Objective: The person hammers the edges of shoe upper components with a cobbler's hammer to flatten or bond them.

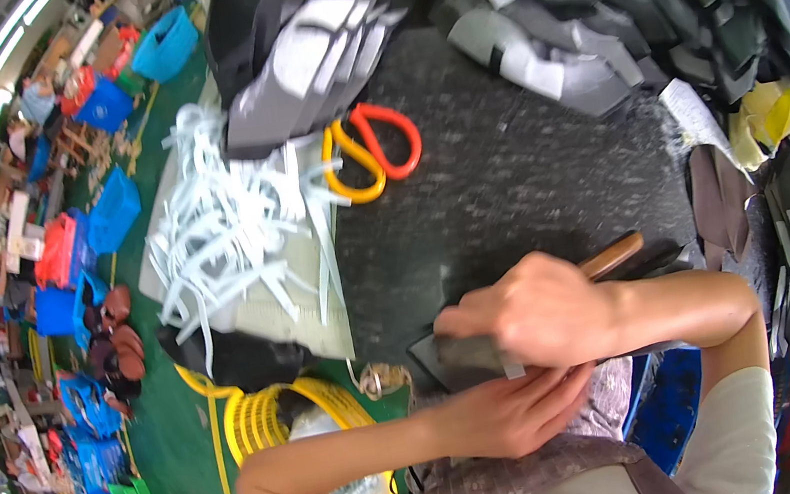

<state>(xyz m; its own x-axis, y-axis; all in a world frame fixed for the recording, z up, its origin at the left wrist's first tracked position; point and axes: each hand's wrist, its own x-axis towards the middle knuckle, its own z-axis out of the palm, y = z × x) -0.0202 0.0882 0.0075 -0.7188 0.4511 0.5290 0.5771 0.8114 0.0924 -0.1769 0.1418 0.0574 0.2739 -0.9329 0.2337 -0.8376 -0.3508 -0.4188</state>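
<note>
1. Head view: the right hand is curled up and blurry. It is over a grey piece at the near edge of the black table. I can't tell what it grips.
2. The left hand is just below, fingers close together. I can't tell if it holds anything.
3. A brown handle pokes out by the right hand.
4. Scissors with red and orange loops lie near white strips.
</note>
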